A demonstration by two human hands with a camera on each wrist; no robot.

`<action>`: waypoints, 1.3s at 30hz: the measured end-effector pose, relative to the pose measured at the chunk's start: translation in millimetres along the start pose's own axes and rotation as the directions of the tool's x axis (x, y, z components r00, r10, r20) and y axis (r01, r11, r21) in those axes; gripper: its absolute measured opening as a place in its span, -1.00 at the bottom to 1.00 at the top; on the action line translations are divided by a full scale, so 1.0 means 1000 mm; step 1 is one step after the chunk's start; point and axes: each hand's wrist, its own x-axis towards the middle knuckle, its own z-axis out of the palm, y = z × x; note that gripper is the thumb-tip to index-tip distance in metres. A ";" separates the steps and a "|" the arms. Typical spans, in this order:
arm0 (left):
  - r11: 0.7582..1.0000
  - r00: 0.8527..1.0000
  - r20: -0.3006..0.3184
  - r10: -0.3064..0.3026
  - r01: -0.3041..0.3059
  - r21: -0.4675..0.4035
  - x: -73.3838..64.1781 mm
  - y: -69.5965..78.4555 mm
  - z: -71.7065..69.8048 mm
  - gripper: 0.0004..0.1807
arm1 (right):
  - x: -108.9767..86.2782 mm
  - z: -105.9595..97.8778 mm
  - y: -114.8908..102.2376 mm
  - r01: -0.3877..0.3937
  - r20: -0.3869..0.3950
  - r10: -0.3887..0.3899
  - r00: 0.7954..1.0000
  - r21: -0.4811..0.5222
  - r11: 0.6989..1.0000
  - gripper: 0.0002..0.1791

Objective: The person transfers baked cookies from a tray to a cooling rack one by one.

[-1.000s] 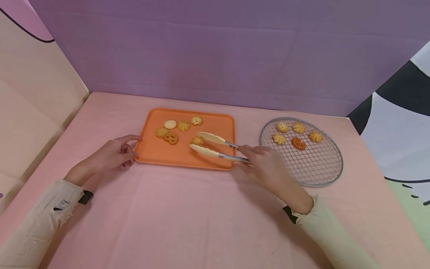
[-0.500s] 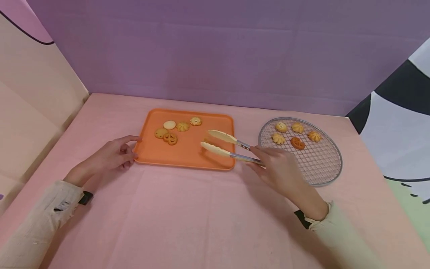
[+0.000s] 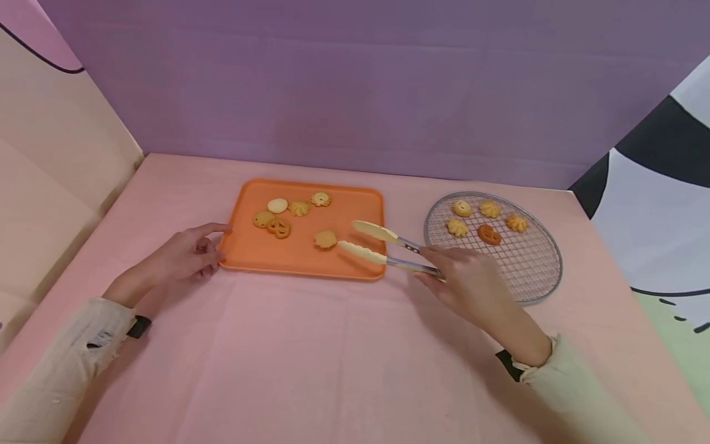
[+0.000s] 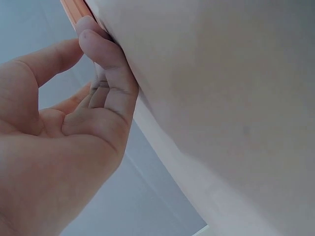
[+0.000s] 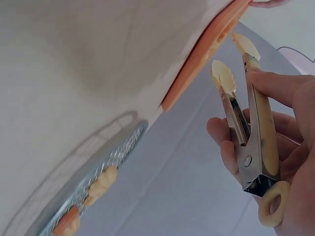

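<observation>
My right hand (image 3: 466, 280) grips metal tongs (image 3: 410, 266) with cream scalloped tips. In the head view the tips are spread over the right side of the orange tray (image 3: 294, 256), with nothing between them. Just left of them lies a round cookie (image 3: 325, 239), plain side up. My left hand (image 3: 177, 256) holds the tray's left rim between thumb and fingers. Toward the tray's back left are a pretzel (image 3: 279, 228), a speckled cookie (image 3: 262, 219), a pale oval cookie (image 3: 277, 205), a swirl cookie (image 3: 300, 208) and a ring-shaped cookie (image 3: 320, 198).
A round wire rack (image 3: 527, 265) stands right of the tray, partly behind my right hand. On it are a dark pretzel (image 3: 489, 234) and several cookies, among them a swirl cookie (image 3: 517, 222). A purple wall (image 3: 355, 92) rises behind the pink table (image 3: 299, 357).
The tongs moved right from around the round cookie and now stand apart from it. That cookie, swirl side up before, now shows its plain side. My left hand stays at the rim.
</observation>
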 end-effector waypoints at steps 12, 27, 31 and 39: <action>1.000 1.000 0.001 0.005 -0.005 0.011 0.000 0.000 0.001 -0.39 | 0.016 0.017 -0.011 0.093 0.030 -0.092 0.995 -0.036 0.995 -0.54; 1.000 1.000 0.005 -0.013 0.013 -0.005 -0.001 0.002 0.001 -0.38 | 0.023 0.022 -0.018 0.178 0.073 -0.169 0.983 -0.139 0.974 -0.62; 1.000 1.000 0.006 -0.017 0.017 -0.009 0.000 0.002 0.000 -0.37 | 0.020 0.022 -0.016 0.133 0.062 -0.129 0.990 -0.069 0.989 -0.67; 1.000 1.000 0.005 -0.020 0.020 -0.008 0.000 0.001 0.000 -0.37 | 0.014 0.018 -0.006 0.034 0.049 -0.035 0.998 0.012 0.999 -0.76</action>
